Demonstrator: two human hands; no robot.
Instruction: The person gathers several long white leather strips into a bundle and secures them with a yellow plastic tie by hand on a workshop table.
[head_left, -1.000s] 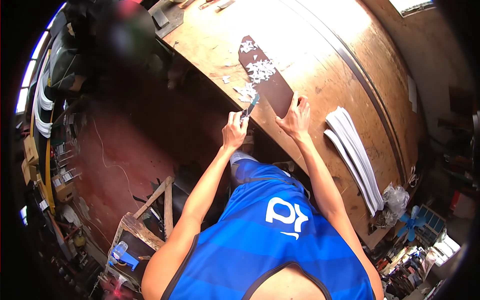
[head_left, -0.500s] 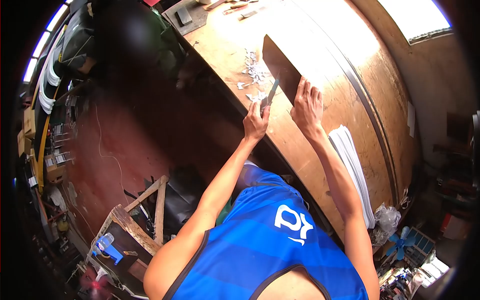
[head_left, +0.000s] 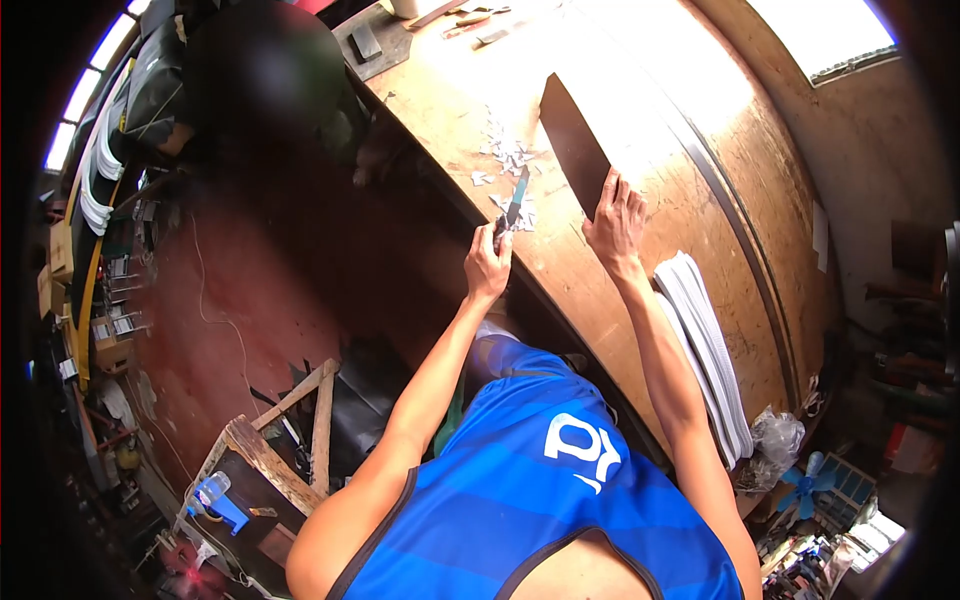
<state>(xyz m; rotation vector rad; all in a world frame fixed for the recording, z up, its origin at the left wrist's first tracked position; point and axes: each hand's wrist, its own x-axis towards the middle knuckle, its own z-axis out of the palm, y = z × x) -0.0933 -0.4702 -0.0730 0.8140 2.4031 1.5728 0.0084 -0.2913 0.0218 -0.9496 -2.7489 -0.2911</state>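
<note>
A knife (head_left: 518,196) with a narrow bluish blade is in my left hand (head_left: 488,262), its fingers closed round the handle near the workbench's edge. The blade points away from me, over small white scraps (head_left: 508,155) on the wood. My right hand (head_left: 616,220) grips the near end of a dark brown flat sheet (head_left: 572,140), which looks stiff and appears tilted. Its far corner points away from me. A gap separates the knife from the sheet.
A stack of long white strips (head_left: 700,350) lies beside my right forearm on the wooden workbench (head_left: 590,290). A dark block (head_left: 366,42) and several tools (head_left: 480,18) are at the bench's far end. A wooden-framed stand (head_left: 265,460) is at lower left.
My left hand has drawn the knife left, away from the sheet and over the scraps. The brown sheet has shifted slightly right and looks narrower, with my right hand still at its near end.
</note>
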